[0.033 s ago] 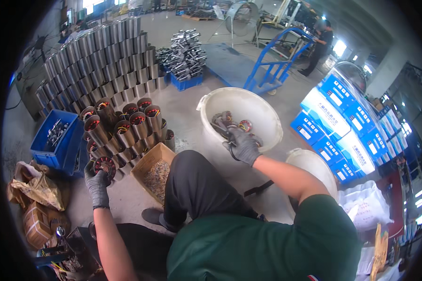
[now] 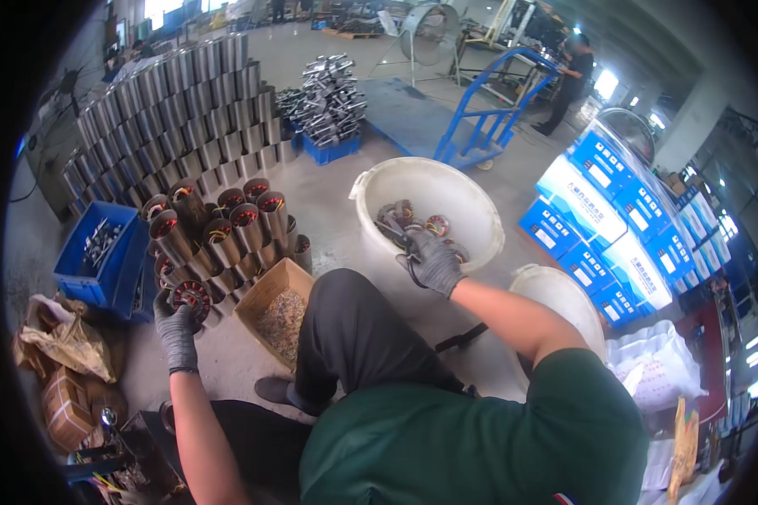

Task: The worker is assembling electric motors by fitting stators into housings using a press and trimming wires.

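Observation:
My left hand (image 2: 177, 326), in a grey glove, grips a round motor stator (image 2: 194, 296) with copper windings at the near edge of a pile of similar stators in steel sleeves (image 2: 227, 227). To the right, my gloved right hand (image 2: 434, 263) reaches into a white bucket (image 2: 480, 206). Its fingers curl over a dark stator among several stators (image 2: 429, 225) lying inside. My dark-trousered knee (image 2: 354, 328) is between the two hands.
An open cardboard box of small parts (image 2: 276, 313) sits by my knee. A blue crate (image 2: 101, 252) stands left. Stacked steel cylinders (image 2: 185, 109) fill the back left. A second white bucket (image 2: 564, 295), blue-and-white cartons (image 2: 615, 219), a blue hand truck (image 2: 488, 118) and another person (image 2: 573, 80) are right.

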`<move>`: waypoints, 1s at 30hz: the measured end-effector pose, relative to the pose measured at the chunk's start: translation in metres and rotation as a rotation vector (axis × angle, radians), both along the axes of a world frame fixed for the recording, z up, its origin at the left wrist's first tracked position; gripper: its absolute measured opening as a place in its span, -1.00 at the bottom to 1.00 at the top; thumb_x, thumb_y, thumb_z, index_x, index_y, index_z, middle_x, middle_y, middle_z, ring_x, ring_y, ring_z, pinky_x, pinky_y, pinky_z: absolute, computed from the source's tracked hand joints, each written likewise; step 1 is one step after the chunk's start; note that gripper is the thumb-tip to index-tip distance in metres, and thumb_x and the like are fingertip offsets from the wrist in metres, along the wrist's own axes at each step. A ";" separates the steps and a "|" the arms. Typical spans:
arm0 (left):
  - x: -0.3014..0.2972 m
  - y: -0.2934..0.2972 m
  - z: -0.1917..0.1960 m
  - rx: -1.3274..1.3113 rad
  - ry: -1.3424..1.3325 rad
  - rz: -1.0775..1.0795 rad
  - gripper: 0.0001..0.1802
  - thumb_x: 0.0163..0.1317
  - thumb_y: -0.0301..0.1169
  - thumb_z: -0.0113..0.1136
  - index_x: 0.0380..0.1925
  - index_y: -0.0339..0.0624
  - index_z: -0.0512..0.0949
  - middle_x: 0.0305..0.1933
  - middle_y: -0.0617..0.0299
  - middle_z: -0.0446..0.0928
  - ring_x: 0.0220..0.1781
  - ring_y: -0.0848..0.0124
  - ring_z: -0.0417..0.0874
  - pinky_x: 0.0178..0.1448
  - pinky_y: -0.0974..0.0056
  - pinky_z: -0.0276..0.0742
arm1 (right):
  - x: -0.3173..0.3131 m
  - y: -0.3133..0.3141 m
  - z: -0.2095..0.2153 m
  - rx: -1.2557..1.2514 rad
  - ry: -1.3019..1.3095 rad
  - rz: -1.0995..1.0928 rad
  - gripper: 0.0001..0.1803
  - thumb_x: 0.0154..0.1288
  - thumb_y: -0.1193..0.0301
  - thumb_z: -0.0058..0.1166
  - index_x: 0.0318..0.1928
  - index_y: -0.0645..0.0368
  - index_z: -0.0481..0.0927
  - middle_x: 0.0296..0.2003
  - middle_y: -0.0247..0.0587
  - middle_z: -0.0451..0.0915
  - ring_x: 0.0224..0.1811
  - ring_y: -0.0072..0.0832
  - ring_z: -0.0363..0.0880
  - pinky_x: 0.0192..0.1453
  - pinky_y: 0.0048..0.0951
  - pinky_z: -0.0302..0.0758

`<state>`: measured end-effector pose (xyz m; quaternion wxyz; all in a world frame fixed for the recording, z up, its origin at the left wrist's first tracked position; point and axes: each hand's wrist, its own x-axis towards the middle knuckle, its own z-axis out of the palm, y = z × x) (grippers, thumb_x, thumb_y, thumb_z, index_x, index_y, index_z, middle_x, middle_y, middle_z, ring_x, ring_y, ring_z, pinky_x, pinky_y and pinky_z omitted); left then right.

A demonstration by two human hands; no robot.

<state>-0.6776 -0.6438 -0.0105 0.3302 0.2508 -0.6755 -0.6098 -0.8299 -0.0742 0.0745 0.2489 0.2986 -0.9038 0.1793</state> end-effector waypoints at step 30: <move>-0.067 0.120 0.036 -0.071 0.142 -0.261 -0.24 -0.06 -0.75 0.21 0.25 -0.23 0.32 0.14 0.06 0.47 0.13 0.25 0.60 0.27 0.20 0.57 | -0.033 -0.271 -0.016 -1.056 -1.418 0.694 -0.64 0.27 0.41 0.30 0.00 0.06 0.44 -0.43 -0.41 0.54 -0.50 -0.58 0.53 -0.48 -0.52 0.46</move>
